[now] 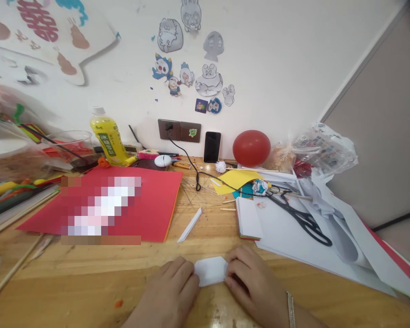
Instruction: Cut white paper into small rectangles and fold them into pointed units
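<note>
A small folded piece of white paper [211, 271] lies flat near the table's front edge, its corners cut or folded at a slant. My left hand [174, 287] grips its left end, with the fingers curled and the thumb hidden. At the right end, my right hand [249, 280] pinches the paper between thumb and fingers. Beyond them rests a narrow white paper strip [190, 224]. A stack of white paper squares [248, 218] sits just past my right hand.
Red paper sheets [153, 200] cover the left side, with a yellow drink bottle [107, 136] behind. Black-handled scissors [304, 218] lie on white sheets [294, 259] at right. A phone [212, 147] and a red balloon [252, 148] stand by the wall. A black cable [187, 155] crosses the table.
</note>
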Demonstrator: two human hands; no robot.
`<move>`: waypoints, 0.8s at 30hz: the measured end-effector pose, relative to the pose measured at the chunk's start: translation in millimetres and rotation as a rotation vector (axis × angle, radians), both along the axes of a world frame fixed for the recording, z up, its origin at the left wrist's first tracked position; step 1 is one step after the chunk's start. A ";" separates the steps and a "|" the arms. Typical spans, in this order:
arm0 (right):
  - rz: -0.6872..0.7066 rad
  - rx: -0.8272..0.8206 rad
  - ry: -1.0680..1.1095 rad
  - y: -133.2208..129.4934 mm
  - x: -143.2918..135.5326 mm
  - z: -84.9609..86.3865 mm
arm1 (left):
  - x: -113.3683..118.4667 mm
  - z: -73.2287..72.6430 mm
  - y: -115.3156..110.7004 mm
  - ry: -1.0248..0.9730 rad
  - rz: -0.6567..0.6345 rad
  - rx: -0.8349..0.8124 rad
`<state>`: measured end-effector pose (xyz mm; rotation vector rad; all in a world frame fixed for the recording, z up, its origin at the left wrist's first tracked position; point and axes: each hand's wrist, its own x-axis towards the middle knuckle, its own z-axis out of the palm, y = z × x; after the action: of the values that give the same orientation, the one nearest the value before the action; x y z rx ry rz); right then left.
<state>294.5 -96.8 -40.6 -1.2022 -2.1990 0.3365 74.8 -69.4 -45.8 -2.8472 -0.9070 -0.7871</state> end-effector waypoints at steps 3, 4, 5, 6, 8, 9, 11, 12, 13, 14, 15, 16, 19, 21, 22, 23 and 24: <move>-0.064 -0.054 0.040 -0.5 -2.1 0.3 | 1.9 3.3 1.3 -0.016 0.057 -0.058; -0.081 -0.062 0.052 -0.4 -2.9 0.5 | 2.6 3.8 1.9 -0.020 0.069 -0.084; -0.095 -0.070 0.062 0.0 -3.6 0.6 | 3.3 4.1 2.4 -0.027 0.080 -0.100; -0.108 -0.077 0.072 0.4 -4.2 0.6 | 4.0 4.5 2.7 -0.029 0.090 -0.113; -0.131 -0.095 0.089 1.3 -5.4 0.5 | 5.0 6.0 2.9 -0.018 0.103 -0.123; -0.142 -0.106 0.095 1.7 -6.0 0.4 | 5.1 7.2 2.8 -0.006 0.105 -0.125; -0.162 -0.121 0.105 2.2 -6.7 0.3 | 4.8 10.2 2.3 0.026 0.102 -0.145; -0.168 -0.127 0.109 2.3 -6.8 0.3 | 4.3 11.8 2.1 0.035 0.101 -0.167; -0.171 -0.134 0.112 2.3 -6.8 0.3 | 3.8 13.3 2.0 0.036 0.102 -0.199; -0.170 -0.140 0.115 2.2 -6.7 0.4 | 3.3 14.4 2.0 0.025 0.102 -0.235; -0.167 -0.145 0.117 2.1 -6.4 0.4 | 2.8 15.1 2.0 0.006 0.101 -0.273; -0.161 -0.151 0.116 2.0 -6.0 0.5 | 2.5 15.3 2.0 -0.020 0.095 -0.303; -0.151 -0.162 0.116 1.9 -4.6 1.0 | 1.8 14.3 1.0 -0.078 0.070 -0.317; -0.146 -0.171 0.117 2.0 -4.2 1.6 | 1.6 13.6 -0.6 -0.085 0.066 -0.301; -0.147 -0.174 0.121 2.0 -4.1 1.9 | 1.6 13.7 -1.5 -0.085 0.069 -0.299; -0.149 -0.177 0.124 2.0 -4.2 2.2 | 1.8 14.1 -2.4 -0.080 0.078 -0.306; -0.152 -0.180 0.126 1.9 -4.4 2.4 | 2.2 14.7 -3.1 -0.072 0.090 -0.319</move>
<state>290.1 -94.9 -38.2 -1.3958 -1.9898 0.5414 77.0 -72.5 -31.1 -3.0306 -1.2673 -0.8048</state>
